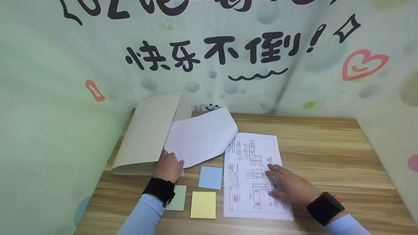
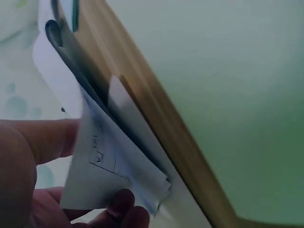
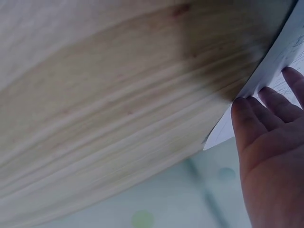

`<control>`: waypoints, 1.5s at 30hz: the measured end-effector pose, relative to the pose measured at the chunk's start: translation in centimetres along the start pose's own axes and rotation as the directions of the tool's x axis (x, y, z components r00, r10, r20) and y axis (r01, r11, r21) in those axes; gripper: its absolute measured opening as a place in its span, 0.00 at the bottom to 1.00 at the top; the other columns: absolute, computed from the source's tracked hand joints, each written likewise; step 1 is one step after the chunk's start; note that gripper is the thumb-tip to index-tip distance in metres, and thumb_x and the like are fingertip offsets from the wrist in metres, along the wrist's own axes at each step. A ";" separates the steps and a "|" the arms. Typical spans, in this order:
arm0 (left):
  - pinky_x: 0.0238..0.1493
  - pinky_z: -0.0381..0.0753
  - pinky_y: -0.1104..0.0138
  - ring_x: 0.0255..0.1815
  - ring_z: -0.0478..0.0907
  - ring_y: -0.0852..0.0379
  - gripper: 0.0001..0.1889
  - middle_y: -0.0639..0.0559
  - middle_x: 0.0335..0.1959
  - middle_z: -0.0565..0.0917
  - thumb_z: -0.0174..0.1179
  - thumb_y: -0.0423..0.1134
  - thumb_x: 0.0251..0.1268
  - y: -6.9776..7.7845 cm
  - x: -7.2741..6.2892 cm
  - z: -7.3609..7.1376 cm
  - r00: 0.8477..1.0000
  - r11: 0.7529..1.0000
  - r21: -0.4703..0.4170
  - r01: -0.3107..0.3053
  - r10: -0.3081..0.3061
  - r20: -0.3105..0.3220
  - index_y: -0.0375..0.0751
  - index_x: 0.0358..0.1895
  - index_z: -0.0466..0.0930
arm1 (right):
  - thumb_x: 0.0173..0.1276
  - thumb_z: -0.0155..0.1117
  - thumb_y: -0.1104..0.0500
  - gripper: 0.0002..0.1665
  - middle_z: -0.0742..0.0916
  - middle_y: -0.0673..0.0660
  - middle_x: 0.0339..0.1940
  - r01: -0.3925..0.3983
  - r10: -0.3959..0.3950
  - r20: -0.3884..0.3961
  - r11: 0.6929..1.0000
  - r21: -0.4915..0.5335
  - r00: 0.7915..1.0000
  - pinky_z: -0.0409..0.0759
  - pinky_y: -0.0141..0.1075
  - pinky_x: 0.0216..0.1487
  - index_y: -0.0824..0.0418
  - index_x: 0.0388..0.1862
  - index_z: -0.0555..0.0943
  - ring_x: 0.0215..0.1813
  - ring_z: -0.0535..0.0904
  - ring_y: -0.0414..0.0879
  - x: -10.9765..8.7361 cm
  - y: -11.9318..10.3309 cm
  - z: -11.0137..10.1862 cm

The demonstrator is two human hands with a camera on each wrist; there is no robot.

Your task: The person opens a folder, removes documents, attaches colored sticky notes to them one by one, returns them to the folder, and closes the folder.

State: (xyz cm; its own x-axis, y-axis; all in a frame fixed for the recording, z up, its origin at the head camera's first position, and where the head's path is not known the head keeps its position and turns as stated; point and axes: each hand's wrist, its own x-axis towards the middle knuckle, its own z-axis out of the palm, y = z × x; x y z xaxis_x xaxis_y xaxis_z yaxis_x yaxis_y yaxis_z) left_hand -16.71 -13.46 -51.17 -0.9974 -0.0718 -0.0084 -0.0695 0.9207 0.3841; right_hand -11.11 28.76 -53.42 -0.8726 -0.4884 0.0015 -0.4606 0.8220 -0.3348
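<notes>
Your left hand (image 1: pixel 168 166) pinches the corner of a white sheet (image 1: pixel 200 138). The sheet is lifted and curls over at its far edge. In the left wrist view your fingers (image 2: pixel 124 205) and thumb grip that paper corner, and faint drawn lines show on it. Just left of the sheet is a tan folder (image 1: pixel 147 138), standing open on the desk (image 1: pixel 326 153). The lifted sheet comes out of its open side. You cannot see if more paper is inside.

Your right hand (image 1: pixel 287 186) lies flat on a printed drawing (image 1: pixel 253 178), fingers spread and holding nothing. The drawing lies flat on the desk.

Between your hands lie three sticky notes: a blue note (image 1: pixel 210 177), a yellow note (image 1: pixel 203 204) and a green note (image 1: pixel 178 197) partly under your left wrist.
</notes>
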 end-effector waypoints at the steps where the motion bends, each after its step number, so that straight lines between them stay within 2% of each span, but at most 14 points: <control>1: 0.51 0.82 0.47 0.53 0.77 0.39 0.21 0.31 0.49 0.78 0.60 0.43 0.71 0.0 0.0 0.0 1.000 1.000 0.019 -0.002 0.002 -0.004 0.21 0.46 0.82 | 0.61 0.75 0.45 0.41 0.73 0.64 0.76 0.007 -0.007 -0.003 1.000 0.000 1.000 0.72 0.58 0.71 0.62 0.69 0.75 0.76 0.69 0.64 0.0 0.1 0.0; 5: 0.56 0.81 0.48 0.57 0.77 0.38 0.19 0.29 0.55 0.79 0.59 0.41 0.72 -0.2 0.0 0.1 1.000 1.000 0.031 0.001 0.000 -0.019 0.23 0.48 0.82 | 0.61 0.75 0.44 0.42 0.72 0.63 0.77 0.005 -0.005 -0.004 1.000 0.006 1.000 0.71 0.57 0.71 0.61 0.69 0.75 0.76 0.68 0.63 0.0 0.2 -0.1; 10: 0.64 0.76 0.47 0.64 0.75 0.37 0.19 0.28 0.62 0.75 0.59 0.40 0.72 -0.3 0.0 0.2 1.000 1.000 -0.006 0.001 -0.002 -0.024 0.23 0.50 0.81 | 0.60 0.76 0.44 0.42 0.72 0.63 0.77 0.000 0.000 -0.004 1.000 0.004 1.000 0.71 0.57 0.72 0.61 0.69 0.75 0.76 0.68 0.63 0.1 0.2 -0.1; 14: 0.59 0.78 0.49 0.58 0.76 0.36 0.18 0.28 0.54 0.76 0.61 0.40 0.70 0.1 -0.3 0.1 0.998 0.999 0.011 -0.044 0.045 -0.052 0.23 0.48 0.81 | 0.60 0.76 0.44 0.42 0.71 0.62 0.78 -0.018 0.018 0.006 1.000 0.000 1.000 0.70 0.57 0.72 0.61 0.70 0.75 0.77 0.67 0.62 0.2 0.2 0.0; 17: 0.49 0.79 0.50 0.47 0.77 0.40 0.14 0.36 0.42 0.78 0.63 0.39 0.68 0.8 -1.2 -0.2 0.991 0.990 0.054 -0.132 0.134 -0.029 0.27 0.43 0.83 | 0.60 0.76 0.44 0.42 0.70 0.62 0.78 -0.024 0.024 0.010 1.000 0.000 1.000 0.70 0.57 0.73 0.60 0.70 0.75 0.78 0.67 0.62 0.2 0.2 0.0; 18: 0.46 0.78 0.51 0.44 0.77 0.42 0.11 0.39 0.38 0.78 0.64 0.38 0.67 1.1 -1.6 -0.3 0.984 0.982 0.067 -0.178 0.178 0.005 0.30 0.40 0.83 | 0.60 0.76 0.44 0.42 0.70 0.62 0.78 -0.023 0.023 0.011 1.000 0.001 1.000 0.70 0.57 0.73 0.61 0.70 0.75 0.78 0.67 0.62 0.2 0.2 -0.1; 20: 0.41 0.76 0.53 0.37 0.76 0.47 0.08 0.45 0.31 0.78 0.65 0.38 0.65 1.7 -2.6 -0.4 0.957 0.958 0.065 -0.281 0.274 0.095 0.35 0.32 0.82 | 0.60 0.76 0.45 0.42 0.70 0.63 0.78 -0.024 0.024 0.014 1.000 0.005 1.000 0.69 0.57 0.73 0.61 0.70 0.75 0.78 0.67 0.62 0.2 0.2 -0.1; 23: 0.37 0.74 0.58 0.31 0.73 0.53 0.09 0.52 0.26 0.77 0.67 0.38 0.60 2.4 -4.4 -0.7 0.889 0.913 0.023 -0.407 0.390 0.240 0.40 0.26 0.80 | 0.60 0.76 0.45 0.42 0.70 0.62 0.78 -0.028 0.028 0.015 1.000 0.008 0.999 0.69 0.57 0.73 0.60 0.70 0.75 0.78 0.66 0.62 0.2 0.1 -0.2; 25: 0.35 0.74 0.60 0.30 0.73 0.55 0.09 0.54 0.26 0.77 0.69 0.40 0.56 2.7 -5.4 -0.7 0.851 0.893 0.005 -0.449 0.426 0.306 0.41 0.26 0.80 | 0.60 0.76 0.45 0.42 0.70 0.62 0.78 -0.031 0.030 0.014 1.000 0.005 0.999 0.70 0.57 0.73 0.60 0.70 0.75 0.78 0.66 0.62 0.2 0.1 -0.3; 27: 0.35 0.76 0.61 0.31 0.74 0.55 0.11 0.53 0.28 0.79 0.72 0.41 0.51 3.0 -6.1 -0.6 0.830 0.880 0.015 -0.474 0.441 0.342 0.40 0.30 0.82 | 0.60 0.76 0.45 0.42 0.71 0.62 0.78 -0.031 0.031 0.011 1.000 -0.005 0.999 0.70 0.56 0.73 0.60 0.70 0.75 0.78 0.66 0.61 0.2 0.1 -0.3; 31: 0.39 0.79 0.60 0.33 0.77 0.53 0.17 0.52 0.30 0.80 0.77 0.43 0.44 3.4 -6.8 -0.1 0.812 0.861 0.049 -0.507 0.457 0.363 0.39 0.33 0.81 | 0.59 0.77 0.46 0.42 0.72 0.62 0.77 -0.014 0.013 -0.007 1.000 -0.025 1.000 0.71 0.55 0.72 0.62 0.68 0.76 0.77 0.68 0.62 0.1 0.1 -0.2; 37: 0.37 0.78 0.60 0.33 0.74 0.56 0.21 0.54 0.31 0.77 0.80 0.46 0.43 3.4 -6.9 0.5 0.810 0.868 0.045 -0.494 0.442 0.385 0.41 0.33 0.78 | 0.58 0.78 0.46 0.41 0.73 0.63 0.76 -0.012 0.011 -0.025 0.999 -0.038 1.000 0.71 0.56 0.72 0.62 0.67 0.77 0.76 0.69 0.62 0.1 0.0 -0.2; 40: 0.32 0.75 0.63 0.30 0.71 0.57 0.21 0.55 0.29 0.75 0.79 0.44 0.44 3.4 -6.8 0.3 0.802 0.881 -0.011 -0.474 0.437 0.407 0.42 0.33 0.75 | 0.59 0.77 0.45 0.40 0.74 0.63 0.75 -0.009 0.007 -0.023 0.999 -0.052 1.000 0.71 0.56 0.72 0.62 0.67 0.78 0.75 0.70 0.62 0.1 -0.1 -0.1; 45: 0.30 0.72 0.65 0.29 0.71 0.59 0.16 0.56 0.29 0.76 0.74 0.40 0.52 3.5 -6.3 -0.5 0.783 0.909 -0.185 -0.374 0.417 0.462 0.45 0.35 0.73 | 0.59 0.78 0.47 0.37 0.76 0.64 0.73 0.012 -0.013 -0.030 0.998 -0.057 0.999 0.72 0.56 0.71 0.62 0.64 0.80 0.73 0.72 0.62 0.0 -0.3 -0.1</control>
State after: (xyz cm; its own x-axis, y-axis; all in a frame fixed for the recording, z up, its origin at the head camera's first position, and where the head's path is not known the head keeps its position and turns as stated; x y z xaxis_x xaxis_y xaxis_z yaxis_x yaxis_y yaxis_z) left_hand -10.62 -10.01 -49.34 -0.8192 0.5044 -0.2729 0.3137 0.7925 0.5230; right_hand -10.99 28.59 -53.23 -0.8709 -0.4902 0.0341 -0.4792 0.8317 -0.2804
